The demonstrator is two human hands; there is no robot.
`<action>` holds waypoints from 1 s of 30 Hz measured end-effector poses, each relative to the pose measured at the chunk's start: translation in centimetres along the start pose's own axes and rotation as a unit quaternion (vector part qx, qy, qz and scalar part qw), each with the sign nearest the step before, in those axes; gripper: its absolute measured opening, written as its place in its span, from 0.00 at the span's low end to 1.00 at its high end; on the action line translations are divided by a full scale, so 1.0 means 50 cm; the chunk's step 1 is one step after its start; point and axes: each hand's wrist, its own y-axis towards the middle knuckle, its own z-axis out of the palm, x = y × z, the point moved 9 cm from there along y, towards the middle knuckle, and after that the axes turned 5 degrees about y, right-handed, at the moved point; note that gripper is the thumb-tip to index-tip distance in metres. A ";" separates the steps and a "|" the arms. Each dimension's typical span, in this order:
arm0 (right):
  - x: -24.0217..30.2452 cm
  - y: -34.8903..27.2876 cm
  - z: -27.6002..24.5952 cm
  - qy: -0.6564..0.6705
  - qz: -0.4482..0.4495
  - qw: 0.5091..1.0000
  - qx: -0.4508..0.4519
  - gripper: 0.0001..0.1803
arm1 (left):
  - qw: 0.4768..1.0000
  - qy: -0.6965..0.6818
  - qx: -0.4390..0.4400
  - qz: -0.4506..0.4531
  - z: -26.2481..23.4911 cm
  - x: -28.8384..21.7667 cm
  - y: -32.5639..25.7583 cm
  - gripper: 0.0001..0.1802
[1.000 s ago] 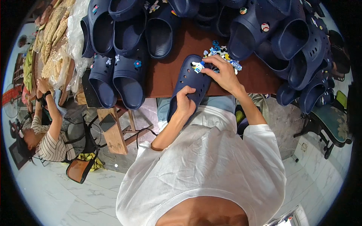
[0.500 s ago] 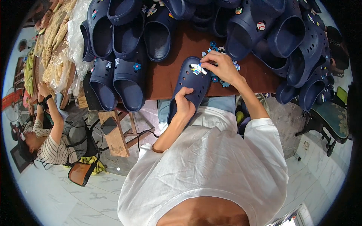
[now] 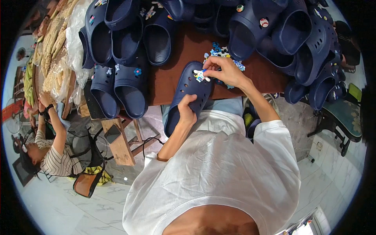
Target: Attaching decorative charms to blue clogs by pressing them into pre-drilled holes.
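In the head view, a navy, smooth-moulded foam clog with round holes punched through its rounded toe is held at the near edge of a reddish-brown wooden tabletop, its toe on the wood and its heel overhanging toward the body. The left hand is wrapped around the clog's heel end, the thumb laid over the upper and the fingers curled beneath, so the hand is closed on the shoe. The right hand is pinched narrow, with thumb and forefinger pressed on a small white and blue rubbery charm seated at a hole in the toe.

At about one o'clock from that charm, a loose heap of small flat charms in blue and white is spread on the wood, partly hidden by the right hand. Along the far side, from ten to two o'clock, matching navy clogs are piled with a matte, slightly glossy surface; several carry coloured charms. At nine o'clock, crinkled clear plastic bags are heaped.

At eight o'clock from the held clog, a seated person in a striped shirt is seen on the pale tiled floor, near a raw wooden stool.
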 end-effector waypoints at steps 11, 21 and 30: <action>-0.029 -0.091 -0.100 -0.217 0.002 0.962 -0.165 0.08 | 0.994 -0.083 -0.065 -0.020 -0.001 -0.012 0.021 0.25; -0.023 -0.112 -0.016 -0.363 -0.052 0.917 -0.161 0.12 | 0.997 -0.053 -0.054 -0.025 0.016 -0.017 0.016 0.20; -0.029 -0.117 -0.016 -0.373 -0.050 0.912 -0.164 0.12 | 0.996 0.072 -0.055 0.001 0.026 -0.017 -0.006 0.25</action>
